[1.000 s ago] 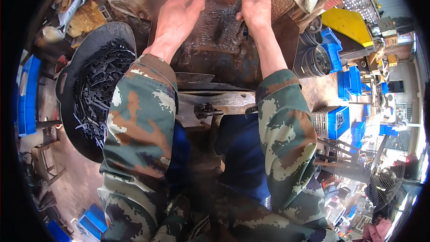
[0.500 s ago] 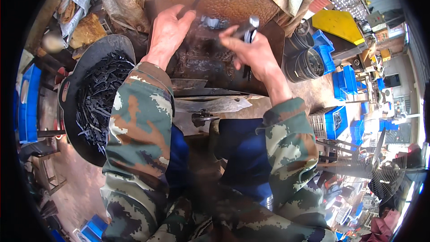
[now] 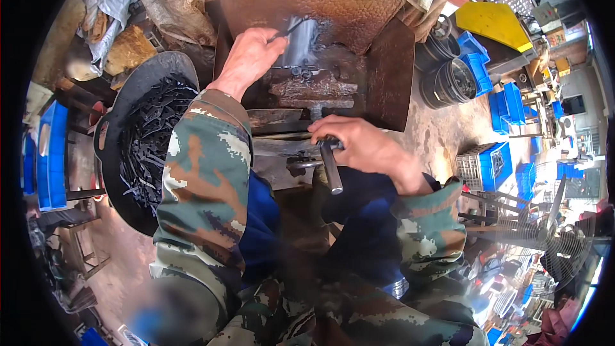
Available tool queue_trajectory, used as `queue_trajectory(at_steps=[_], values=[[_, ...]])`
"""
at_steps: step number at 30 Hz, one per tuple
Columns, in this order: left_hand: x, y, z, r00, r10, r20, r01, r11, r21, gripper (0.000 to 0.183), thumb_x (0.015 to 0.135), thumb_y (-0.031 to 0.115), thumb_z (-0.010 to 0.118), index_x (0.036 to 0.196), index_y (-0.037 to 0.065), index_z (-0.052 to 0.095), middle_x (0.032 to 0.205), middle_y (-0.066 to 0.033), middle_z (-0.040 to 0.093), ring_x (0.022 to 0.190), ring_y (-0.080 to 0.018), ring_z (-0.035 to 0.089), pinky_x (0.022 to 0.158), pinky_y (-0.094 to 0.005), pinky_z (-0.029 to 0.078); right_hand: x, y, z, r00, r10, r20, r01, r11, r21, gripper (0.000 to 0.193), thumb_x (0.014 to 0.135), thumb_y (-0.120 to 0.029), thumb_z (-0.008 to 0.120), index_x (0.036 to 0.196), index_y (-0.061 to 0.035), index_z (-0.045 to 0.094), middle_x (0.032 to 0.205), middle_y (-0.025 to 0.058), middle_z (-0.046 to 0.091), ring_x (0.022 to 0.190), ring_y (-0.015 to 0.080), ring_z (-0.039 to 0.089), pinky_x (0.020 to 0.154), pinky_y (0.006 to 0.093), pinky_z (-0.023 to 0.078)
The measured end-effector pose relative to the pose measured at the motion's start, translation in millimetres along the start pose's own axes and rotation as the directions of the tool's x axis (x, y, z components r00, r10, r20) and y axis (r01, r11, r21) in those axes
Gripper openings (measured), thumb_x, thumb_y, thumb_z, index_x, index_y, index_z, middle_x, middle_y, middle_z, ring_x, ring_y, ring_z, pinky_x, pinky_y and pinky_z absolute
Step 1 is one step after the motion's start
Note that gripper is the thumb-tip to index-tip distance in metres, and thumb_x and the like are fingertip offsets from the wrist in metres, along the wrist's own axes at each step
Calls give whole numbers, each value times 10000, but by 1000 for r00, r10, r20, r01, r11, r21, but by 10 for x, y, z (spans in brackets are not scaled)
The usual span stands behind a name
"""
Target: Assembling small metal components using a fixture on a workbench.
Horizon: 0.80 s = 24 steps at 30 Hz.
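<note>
At the upper left of the bench, my left hand (image 3: 251,56) is closed round a thin dark strip (image 3: 296,27), whose free end points to the upper right. My right hand (image 3: 365,146) is lower and nearer to me, its fingers wrapped round a metal tool with a cylindrical end (image 3: 331,172). That end points down toward me; the hand hides the rest, so its kind is not clear. Between and beyond the hands stands a rusty, wet-looking metal block (image 3: 312,91) inside a metal tray (image 3: 391,77). A whitish blurred patch (image 3: 302,45) shows behind the block.
A black basin (image 3: 170,64) full of dark thin strips stands at my left. Black buckets (image 3: 448,83) and blue crates (image 3: 506,106) are at the right, near a yellow panel (image 3: 493,25). A fan (image 3: 567,243) stands at the far right.
My right hand has come down toward me with the tool, whose cylindrical end now points down. My left hand has moved slightly right and down, and the strip is tilted lower.
</note>
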<state>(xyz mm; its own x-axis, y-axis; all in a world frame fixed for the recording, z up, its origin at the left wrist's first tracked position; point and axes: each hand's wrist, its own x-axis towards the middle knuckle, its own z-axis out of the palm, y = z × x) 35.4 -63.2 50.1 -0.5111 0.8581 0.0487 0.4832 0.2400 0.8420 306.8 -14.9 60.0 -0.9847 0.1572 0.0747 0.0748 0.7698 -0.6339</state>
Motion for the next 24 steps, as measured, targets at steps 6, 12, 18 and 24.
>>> queue_trajectory(at_steps=[6,12,18,24], values=[[-43,-62,37,946,-78,313,-18,956,292,322,882,226,664,1115,7,697,1002,-241,701,1001,-371,669,886,-410,498,275,-20,-368,819,574,-10,-479,694,537,203,912,-153,672,1061,-15,659,865,26,639,570,83,563,477,241,473],[4,-397,210,958,124,260,-150,985,82,220,904,197,624,1010,21,705,760,-145,667,735,-253,636,737,-400,494,505,120,-419,724,653,-224,-319,604,730,197,964,-159,637,1064,10,644,951,86,703,514,70,475,456,247,464],[51,-200,255,990,49,129,-66,989,132,242,904,203,619,1047,32,716,898,-160,718,903,-315,687,825,-407,505,698,209,-352,657,721,-221,-197,447,873,240,977,-188,624,1120,5,604,1025,121,698,486,75,391,502,296,475],[-115,164,239,975,188,121,-168,973,-159,221,914,225,626,855,28,710,672,-89,661,594,-173,581,576,-337,457,853,120,-188,684,681,-262,-59,409,911,194,979,-189,628,1053,-11,606,847,93,644,485,75,409,459,291,487]])
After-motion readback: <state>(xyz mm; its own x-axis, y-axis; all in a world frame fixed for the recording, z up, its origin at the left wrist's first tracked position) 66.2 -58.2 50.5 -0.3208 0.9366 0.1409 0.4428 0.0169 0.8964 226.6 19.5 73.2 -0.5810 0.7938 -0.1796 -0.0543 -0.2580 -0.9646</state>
